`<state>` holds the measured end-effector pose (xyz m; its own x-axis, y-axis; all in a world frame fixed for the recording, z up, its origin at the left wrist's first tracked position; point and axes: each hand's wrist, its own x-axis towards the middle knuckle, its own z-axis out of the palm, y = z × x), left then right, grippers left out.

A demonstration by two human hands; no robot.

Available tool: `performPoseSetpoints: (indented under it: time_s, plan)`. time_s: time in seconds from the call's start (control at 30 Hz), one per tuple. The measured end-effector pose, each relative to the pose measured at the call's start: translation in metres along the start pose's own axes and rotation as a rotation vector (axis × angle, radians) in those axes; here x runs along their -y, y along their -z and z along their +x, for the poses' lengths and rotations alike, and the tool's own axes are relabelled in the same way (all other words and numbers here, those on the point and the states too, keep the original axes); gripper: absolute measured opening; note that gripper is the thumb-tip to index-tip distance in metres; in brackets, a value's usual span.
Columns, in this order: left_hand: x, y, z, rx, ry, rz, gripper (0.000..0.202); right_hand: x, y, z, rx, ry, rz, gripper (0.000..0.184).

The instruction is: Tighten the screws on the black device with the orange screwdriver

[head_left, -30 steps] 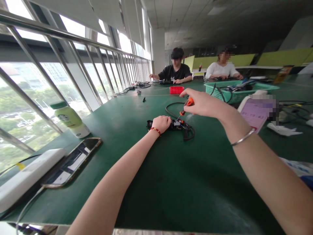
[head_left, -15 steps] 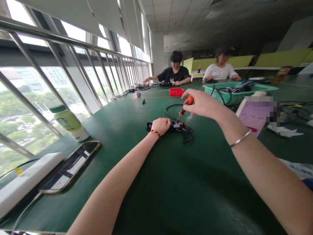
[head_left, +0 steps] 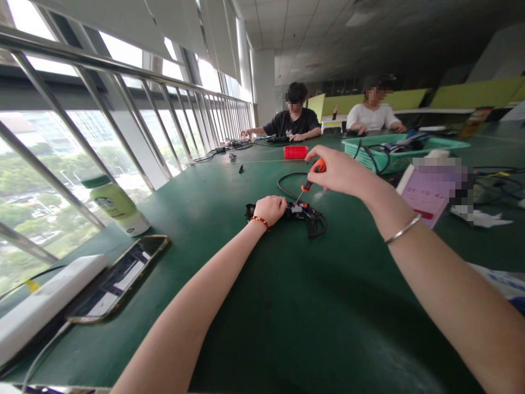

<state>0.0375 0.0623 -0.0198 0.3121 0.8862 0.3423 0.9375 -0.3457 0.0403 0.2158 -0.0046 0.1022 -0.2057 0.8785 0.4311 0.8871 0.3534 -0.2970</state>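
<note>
My left hand (head_left: 270,209) is closed over a long black device (head_left: 250,211) lying on the green table (head_left: 262,306), pinning it down. The right part of this device is uncovered, showing small grey, orange and blue parts inside. A black cable loops out from it. Above it, my right hand (head_left: 338,169) grips a screwdriver (head_left: 318,167) by its orange and black handle. The shaft slants down to the left, and its tip meets the exposed inner parts; exactly what it touches is too small to tell.
A red basket (head_left: 295,152) and a teal basket (head_left: 394,158) of cables stand beyond my hands. At left are a bottle (head_left: 117,205), a phone (head_left: 123,279) and a white power strip (head_left: 49,306). A lit screen (head_left: 429,189) stands right. Two people sit opposite.
My right hand and the screwdriver have barely shifted, with the tip still on the device. My left hand holds its place. The person in white across the table has moved slightly right.
</note>
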Motion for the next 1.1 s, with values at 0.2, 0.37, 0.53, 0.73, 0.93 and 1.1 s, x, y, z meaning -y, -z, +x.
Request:
performPoseSetpoints:
  time_s: [0.2,0.37,0.53,0.73,0.93,1.1]
  plan:
    - [0.0002,-0.0002,0.0003,-0.008,-0.007,-0.006,0.045,0.0023,0.0,-0.0001,-0.009,-0.051,-0.035,0.037]
    - [-0.0002,0.0002,0.0001,-0.011,-0.004,0.0,0.046,-0.0008,0.001,0.0002,0.012,-0.035,0.003,0.035]
    - [-0.0001,-0.0009,0.0004,-0.017,-0.006,0.004,0.045,0.0015,0.0026,-0.0003,0.047,-0.067,-0.007,0.035]
    - [0.0004,-0.0014,0.0002,-0.006,0.002,-0.004,0.044,-0.0003,0.0041,0.0006,0.061,-0.026,0.023,0.023]
    - [-0.0003,0.0005,-0.0005,-0.03,-0.009,0.014,0.04,0.0072,0.001,-0.0005,0.13,-0.019,0.143,0.023]
    - [-0.0011,0.0033,-0.0023,-0.034,-0.009,0.031,0.039,0.0061,-0.0007,-0.0008,0.044,-0.111,0.063,0.038]
